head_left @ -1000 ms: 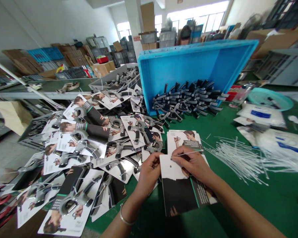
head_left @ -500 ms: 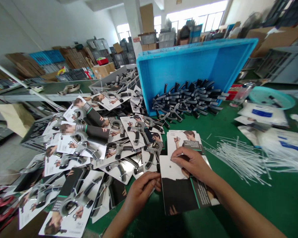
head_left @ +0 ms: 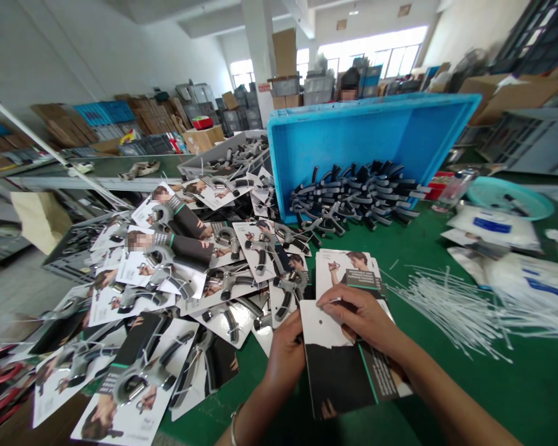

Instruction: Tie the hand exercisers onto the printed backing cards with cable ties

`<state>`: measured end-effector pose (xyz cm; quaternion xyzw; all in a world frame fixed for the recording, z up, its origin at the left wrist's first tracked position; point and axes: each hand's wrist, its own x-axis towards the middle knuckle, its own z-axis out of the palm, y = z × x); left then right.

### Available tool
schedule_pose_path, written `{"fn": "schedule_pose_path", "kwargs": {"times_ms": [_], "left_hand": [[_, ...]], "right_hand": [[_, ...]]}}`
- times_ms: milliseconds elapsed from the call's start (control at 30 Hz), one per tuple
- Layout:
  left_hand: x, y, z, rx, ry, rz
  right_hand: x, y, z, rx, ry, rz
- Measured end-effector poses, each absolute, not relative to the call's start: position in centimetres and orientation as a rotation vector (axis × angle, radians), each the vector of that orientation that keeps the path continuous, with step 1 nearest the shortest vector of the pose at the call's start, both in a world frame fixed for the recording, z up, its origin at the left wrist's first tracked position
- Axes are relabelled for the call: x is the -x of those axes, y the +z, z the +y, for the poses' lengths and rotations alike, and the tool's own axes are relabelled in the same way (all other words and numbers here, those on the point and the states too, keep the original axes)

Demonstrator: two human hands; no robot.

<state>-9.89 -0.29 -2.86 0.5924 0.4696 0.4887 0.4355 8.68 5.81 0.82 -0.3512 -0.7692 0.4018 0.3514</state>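
Card (head_left: 335, 381) near front edge of bench (head_left: 423, 248). Right hand (head_left: 360, 313) clamped on its upper part, likely to steady; left hand (head_left: 286, 350) by left edge, fingers hidden, cannot tell grasp. Tub (head_left: 335, 142) tipped, probably for reaching grips (head_left: 353, 193) easily.

Green counter (head_left: 446, 396), carded grips (head_left: 162, 260) on L, tilted blue crate (head_left: 339, 136) at back, card stack (head_left: 330, 275) nr. front, white ties (head_left: 456, 310), bags (head_left: 539, 279) & teal dish (head_left: 532, 201) R

Bright windows (head_left: 397, 60) break the far wall (head_left: 376, 26) behind a pale pillar (head_left: 258, 46); at left, a white wall (head_left: 116, 56), long bench (head_left: 105, 167) and grey floor (head_left: 9, 294).
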Motion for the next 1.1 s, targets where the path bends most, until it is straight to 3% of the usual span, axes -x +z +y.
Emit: {"fn": "schedule_pose_path", "kwargs": {"times_ms": [567, 767, 1100], "left_hand": [[10.1, -0.3, -0.3, -1.193, 1.119, 1.178], [10.3, -0.5, -0.1, -0.847, 1.194, 1.133], [10.7, -0.9, 0.2, -0.923, 1.052, 1.084]], "right_hand": [[-9.1, 0.4, 5.9, 0.793, 1.063, -2.036], [-9.1, 1.4, 5.5, 0.838, 1.087, -2.165], [-8.5, 1.1, 5.5, 0.858, 1.065, -2.075]]}}
